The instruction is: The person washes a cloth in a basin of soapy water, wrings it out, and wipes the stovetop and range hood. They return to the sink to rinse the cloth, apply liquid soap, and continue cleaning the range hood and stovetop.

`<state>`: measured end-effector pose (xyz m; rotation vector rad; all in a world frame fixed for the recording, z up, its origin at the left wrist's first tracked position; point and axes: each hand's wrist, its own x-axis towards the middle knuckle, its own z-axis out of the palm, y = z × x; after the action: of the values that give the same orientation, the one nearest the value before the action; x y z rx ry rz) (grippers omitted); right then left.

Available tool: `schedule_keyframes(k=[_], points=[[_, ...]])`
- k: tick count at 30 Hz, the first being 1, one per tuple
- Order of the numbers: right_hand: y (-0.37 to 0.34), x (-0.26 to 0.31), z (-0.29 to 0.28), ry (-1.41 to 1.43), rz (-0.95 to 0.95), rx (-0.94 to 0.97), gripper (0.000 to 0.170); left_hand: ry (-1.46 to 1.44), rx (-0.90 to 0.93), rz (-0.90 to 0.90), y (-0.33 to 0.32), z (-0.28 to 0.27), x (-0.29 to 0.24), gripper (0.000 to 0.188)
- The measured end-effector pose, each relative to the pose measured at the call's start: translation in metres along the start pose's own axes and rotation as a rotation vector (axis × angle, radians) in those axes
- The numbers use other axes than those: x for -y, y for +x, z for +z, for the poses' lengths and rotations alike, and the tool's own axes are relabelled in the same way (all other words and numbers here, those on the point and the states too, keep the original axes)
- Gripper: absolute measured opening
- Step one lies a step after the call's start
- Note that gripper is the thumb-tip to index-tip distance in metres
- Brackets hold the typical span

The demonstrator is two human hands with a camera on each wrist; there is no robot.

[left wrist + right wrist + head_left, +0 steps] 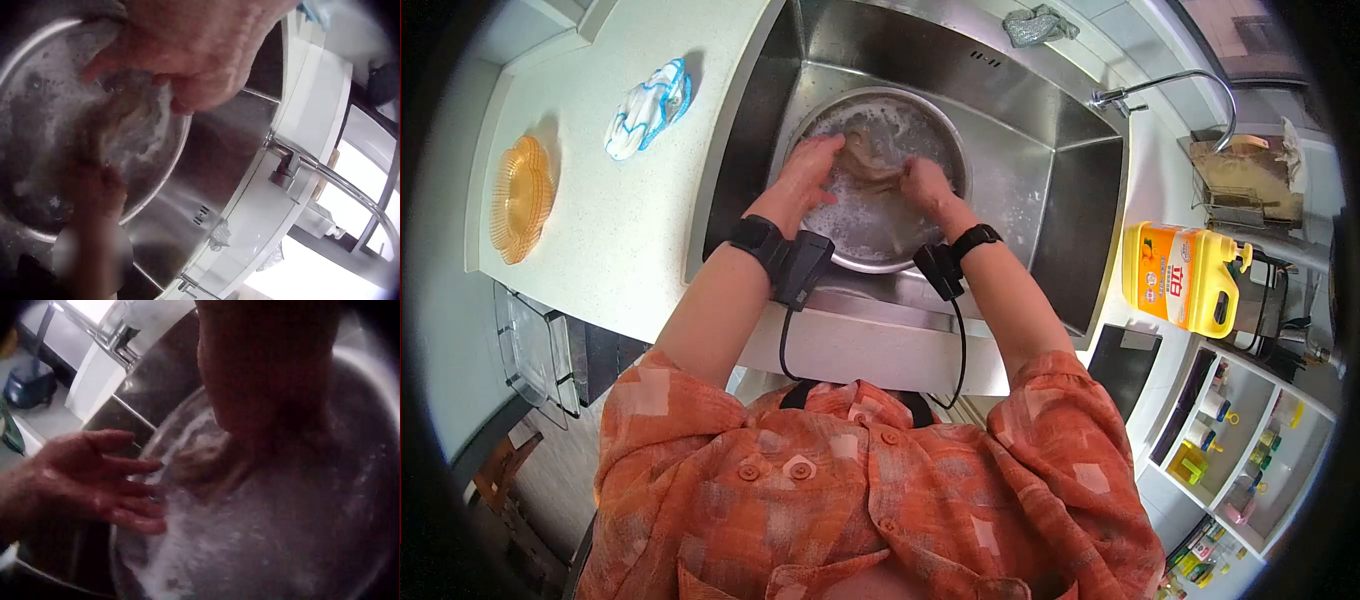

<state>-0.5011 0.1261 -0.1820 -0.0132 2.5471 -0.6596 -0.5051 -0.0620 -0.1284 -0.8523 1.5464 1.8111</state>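
Observation:
A round metal basin (882, 92) of cloudy, sudsy water stands in the sink. In the water lies a limp, brownish, cloth-like piece (866, 158), twisted and partly under the surface. My right hand (926, 186) grips its right end, with the fingertips down at the water. On the basin's left side, my left hand (808, 170) hovers over the suds, palm inward. The right wrist view shows the left hand's wet fingers (134, 487) spread and nearly straight, holding nothing. Blur hides the weave of the brownish piece in both wrist views.
Steel sink walls (1085, 190) surround the basin. A tap (1170, 85) rises at the back right, near a yellow detergent jug (1185, 278). On the left counter (615, 215) lie a blue-edged white cloth (648, 108) and an amber ribbed dish (522, 200). Cables hang from both wrist cameras.

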Motion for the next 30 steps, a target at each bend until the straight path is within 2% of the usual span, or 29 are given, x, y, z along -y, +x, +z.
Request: schedule_keyframes(k=[1,2,3,4,5,6,7,8,9,10,11,12,13,14,15,16,17,18,19,21,22,23,25,26,27,28,29,30], points=[[-0.005,0.012,-0.008,-0.003,0.003,-0.003,0.024,-0.043,0.011,-0.046,0.000,0.002,-0.001,0.050],[-0.010,0.026,-0.013,0.265,-0.046,0.036,0.025,-0.047,0.017,-0.047,0.001,0.005,-0.001,0.050],[-0.019,0.044,-0.020,0.533,-0.092,0.077,0.025,-0.142,0.096,-0.120,0.005,0.008,0.003,0.048],[-0.029,0.061,-0.026,0.528,-0.088,0.076,0.025,-0.233,0.175,-0.192,0.010,0.011,0.007,0.047],[-0.039,0.078,-0.030,0.654,-0.173,-0.010,0.027,-0.234,0.179,-0.192,0.022,0.010,0.017,0.047],[-0.043,0.089,-0.030,0.781,-0.258,-0.098,0.028,-0.404,0.326,-0.144,0.040,0.005,0.030,0.041],[-0.042,0.090,-0.024,0.783,-0.256,-0.104,0.028,-0.570,0.474,-0.095,0.043,0.004,0.033,0.035],[-0.040,0.091,-0.020,0.673,-0.272,-0.206,0.026,-0.564,0.478,-0.095,0.048,0.007,0.035,0.035],[-0.038,0.088,-0.014,0.561,-0.289,-0.306,0.024,-0.566,0.339,-0.142,0.047,0.012,0.032,0.031],[-0.031,0.075,-0.007,0.563,-0.290,-0.310,0.024,-0.567,0.197,-0.186,0.043,0.016,0.029,0.027],[-0.024,0.061,-0.002,0.418,-0.207,-0.318,0.026,-0.563,0.197,-0.183,0.039,0.016,0.026,0.027],[-0.015,0.043,0.003,0.273,-0.123,-0.320,0.027,-0.496,0.182,-0.096,0.028,0.015,0.021,0.026],[-0.005,0.022,0.001,0.153,-0.042,-0.167,0.030,-0.430,0.165,-0.013,0.018,0.013,0.016,0.026],[0.001,0.005,-0.002,0.033,0.039,-0.012,0.034,-0.429,0.162,-0.017,0.014,0.007,0.010,0.026],[-0.002,0.001,-0.001,0.034,0.040,-0.010,0.034,-0.279,0.175,-0.022,0.011,-0.002,0.003,0.030],[-0.007,-0.001,0.000,-0.101,0.024,-0.115,0.034,-0.132,0.188,-0.024,0.007,-0.007,-0.004,0.035],[-0.011,-0.002,0.002,-0.237,0.007,-0.221,0.034,-0.136,0.187,-0.023,0.003,-0.007,-0.008,0.035],[-0.014,0.000,0.008,-0.301,-0.105,-0.173,0.036,-0.124,0.098,-0.032,-0.002,-0.005,-0.010,0.041],[-0.014,-0.001,0.008,-0.302,-0.105,-0.173,0.036,-0.110,0.011,-0.040,-0.006,-0.003,-0.010,0.049],[-0.010,0.001,0.002,-0.175,-0.087,0.195,0.035,-0.119,0.054,-0.041,-0.006,-0.002,-0.006,0.052],[-0.008,0.001,-0.005,-0.175,0.000,0.113,0.033,-0.127,0.097,-0.045,-0.006,-0.003,-0.005,0.056],[-0.006,0.004,-0.007,-0.174,-0.001,0.112,0.033,-0.126,0.096,-0.045,-0.004,-0.001,-0.004,0.056],[-0.019,0.037,-0.030,0.069,-0.083,-0.028,0.028,-0.211,-0.005,-0.137,-0.009,0.012,-0.004,0.051],[-0.028,0.053,-0.033,0.120,-0.197,-0.086,0.028,-0.212,0.007,-0.144,-0.004,0.013,0.001,0.051],[-0.037,0.069,-0.033,0.171,-0.314,-0.145,0.028,-0.332,0.164,-0.166,0.007,0.010,0.007,0.044],[-0.045,0.081,-0.035,0.166,-0.311,-0.147,0.028,-0.451,0.317,-0.184,0.019,0.005,0.014,0.038],[-0.054,0.093,-0.034,0.275,-0.398,-0.262,0.027,-0.449,0.319,-0.184,0.037,-0.001,0.025,0.038],[-0.058,0.098,-0.034,0.386,-0.484,-0.380,0.027,-0.485,0.443,-0.109,0.057,-0.007,0.038,0.031]])
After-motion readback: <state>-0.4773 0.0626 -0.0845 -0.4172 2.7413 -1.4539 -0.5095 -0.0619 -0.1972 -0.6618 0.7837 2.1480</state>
